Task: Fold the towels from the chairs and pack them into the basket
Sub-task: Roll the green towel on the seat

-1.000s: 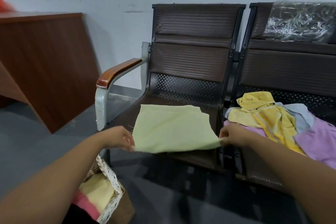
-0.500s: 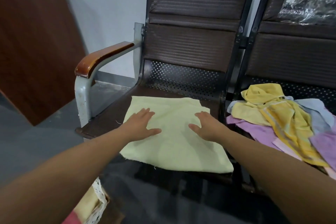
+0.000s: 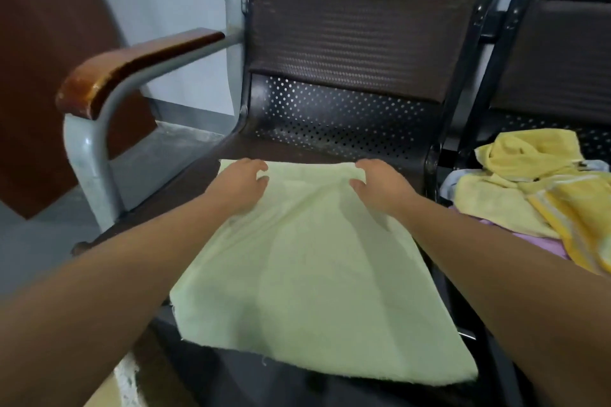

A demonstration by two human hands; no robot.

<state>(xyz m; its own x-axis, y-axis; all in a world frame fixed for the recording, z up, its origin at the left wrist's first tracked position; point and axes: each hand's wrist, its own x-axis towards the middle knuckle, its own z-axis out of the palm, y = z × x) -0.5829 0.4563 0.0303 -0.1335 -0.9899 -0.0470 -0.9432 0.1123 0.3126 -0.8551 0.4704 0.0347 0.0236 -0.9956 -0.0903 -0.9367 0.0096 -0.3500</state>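
On the seat of the chair [image 3: 347,116] with the wooden armrest [image 3: 132,63], the pale green towel [image 3: 314,274] lies spread flat, its near edge hanging a little over the front lip. My left grip [image 3: 243,183] and right grip [image 3: 380,187] are at its far edge, one near each far corner, with the fingers curled down into the cloth. I judge both are clamped on that edge, though the fingertips are partly hidden. So I take this towel to be only at the start of its folding: smoothed out and held at the far edge, with no crease that I can see. On the next seat to my right, a loose pile of towels [image 3: 535,195], yellow, purple and pale blue, lies crumpled and unfolded. At the bottom left, a strip of white lace is what I take for the rim of the basket [image 3: 127,383]; its inside is out of view. Most of the task, I judge, is still to do.
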